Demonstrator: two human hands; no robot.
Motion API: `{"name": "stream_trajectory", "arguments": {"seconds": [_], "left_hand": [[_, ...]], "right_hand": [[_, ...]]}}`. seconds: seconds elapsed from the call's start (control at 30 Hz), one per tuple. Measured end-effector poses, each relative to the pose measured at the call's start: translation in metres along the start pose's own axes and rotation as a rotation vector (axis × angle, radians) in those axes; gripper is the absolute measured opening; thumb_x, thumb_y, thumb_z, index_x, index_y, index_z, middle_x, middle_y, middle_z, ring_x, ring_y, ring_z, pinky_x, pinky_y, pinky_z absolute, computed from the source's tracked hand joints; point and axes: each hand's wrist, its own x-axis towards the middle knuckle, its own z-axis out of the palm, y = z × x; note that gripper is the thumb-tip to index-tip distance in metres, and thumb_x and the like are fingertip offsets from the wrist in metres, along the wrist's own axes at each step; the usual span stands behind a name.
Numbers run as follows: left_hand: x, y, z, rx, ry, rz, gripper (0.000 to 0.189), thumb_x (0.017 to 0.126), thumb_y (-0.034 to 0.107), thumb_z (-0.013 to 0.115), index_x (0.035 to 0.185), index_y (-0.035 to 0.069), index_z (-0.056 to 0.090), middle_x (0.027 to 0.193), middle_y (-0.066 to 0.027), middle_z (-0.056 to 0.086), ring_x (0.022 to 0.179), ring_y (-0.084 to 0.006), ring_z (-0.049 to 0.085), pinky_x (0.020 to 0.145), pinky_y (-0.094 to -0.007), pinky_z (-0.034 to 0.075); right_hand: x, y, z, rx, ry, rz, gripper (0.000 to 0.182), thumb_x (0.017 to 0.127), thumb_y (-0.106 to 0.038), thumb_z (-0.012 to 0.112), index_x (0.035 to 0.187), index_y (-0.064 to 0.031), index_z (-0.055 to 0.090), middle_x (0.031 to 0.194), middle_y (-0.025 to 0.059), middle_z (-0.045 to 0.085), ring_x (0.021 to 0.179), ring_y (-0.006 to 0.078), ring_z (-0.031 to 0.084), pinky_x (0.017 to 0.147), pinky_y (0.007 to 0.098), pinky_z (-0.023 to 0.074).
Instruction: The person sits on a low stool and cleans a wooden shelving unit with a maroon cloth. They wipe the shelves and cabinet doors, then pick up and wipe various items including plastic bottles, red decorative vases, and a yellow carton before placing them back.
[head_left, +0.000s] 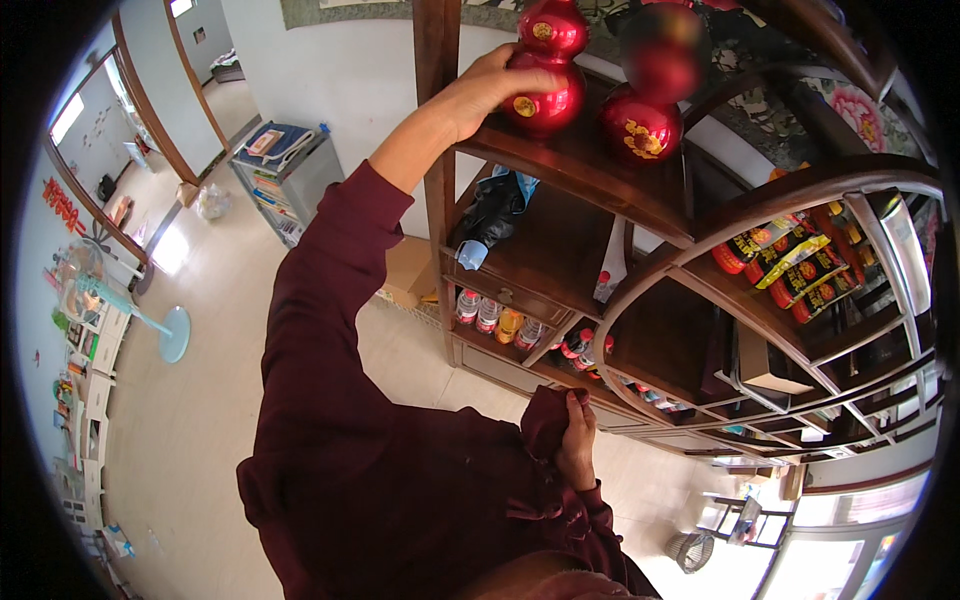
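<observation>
My left hand (487, 90) reaches up to the top shelf of a dark wooden display cabinet (570, 169). Its thumb and fingers are around the waist of a red glossy gourd-shaped ornament (551, 101) with gold emblems, which stands upright on the shelf. A second red gourd ornament (641, 127) stands to its right, its upper part blurred. Lower down, in front of my chest, my right hand (577, 442) is closed on a bunched dark maroon cloth (544, 421). Whether that cloth is part of my clothing, I cannot tell.
Below are a black plastic bag (491, 214), bottles (499, 319) and packaged goods (795, 262) on the cabinet's shelves. Leftward stand a grey shelf unit (304, 180) and a light-blue standing fan (174, 334). A wire basket (690, 553) is on the floor at lower right.
</observation>
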Motion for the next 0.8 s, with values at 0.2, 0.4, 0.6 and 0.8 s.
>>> {"name": "stream_trajectory", "arguments": {"seconds": [0.2, 0.4, 0.6, 0.8], "left_hand": [[-0.004, -0.002, 0.009, 0.241, 0.047, 0.149, 0.08, 0.065, 0.017, 0.089, 0.131, 0.002, 0.046, 0.121, -0.01, 0.06, 0.11, -0.02, 0.058, 0.098, -0.0321, 0.046], [0.007, -0.016, 0.014, 0.55, 0.264, 0.232, 0.081, 0.063, 0.023, 0.09, 0.128, 0.001, 0.048, 0.122, -0.0107, 0.06, 0.109, -0.0213, 0.059, 0.097, -0.0319, 0.046], [-0.007, -0.001, 0.006, 0.515, 0.077, 0.155, 0.093, 0.063, 0.023, 0.09, 0.137, -0.001, 0.04, 0.123, -0.0131, 0.058, 0.112, -0.0212, 0.057, 0.098, -0.032, 0.046], [-0.002, -0.001, -0.008, 0.202, -0.123, 0.091, 0.087, 0.073, -0.003, 0.078, 0.146, 0.005, 0.031, 0.133, -0.0102, 0.051, 0.116, -0.0193, 0.055, 0.101, -0.0319, 0.045]], "right_hand": [[0.008, 0.009, -0.002, -0.071, -0.009, -0.028, 0.025, 0.097, -0.023, 0.053, 0.102, -0.0005, 0.062, 0.093, 0.0083, 0.067, 0.08, 0.0174, 0.064, 0.072, 0.0298, 0.0531], [0.008, 0.01, -0.003, -0.097, 0.01, -0.043, 0.025, 0.097, -0.023, 0.053, 0.101, -0.0007, 0.063, 0.092, 0.0077, 0.067, 0.08, 0.0173, 0.064, 0.072, 0.0297, 0.053], [-0.001, 0.002, 0.0, -0.029, 0.031, -0.005, 0.025, 0.098, -0.023, 0.052, 0.102, -0.0003, 0.062, 0.094, 0.0075, 0.067, 0.082, 0.0169, 0.064, 0.073, 0.0296, 0.0526], [0.004, 0.008, -0.001, -0.081, 0.015, -0.03, 0.025, 0.098, -0.022, 0.051, 0.104, -0.0003, 0.062, 0.096, 0.0075, 0.066, 0.083, 0.0169, 0.064, 0.075, 0.0297, 0.0525]]}}
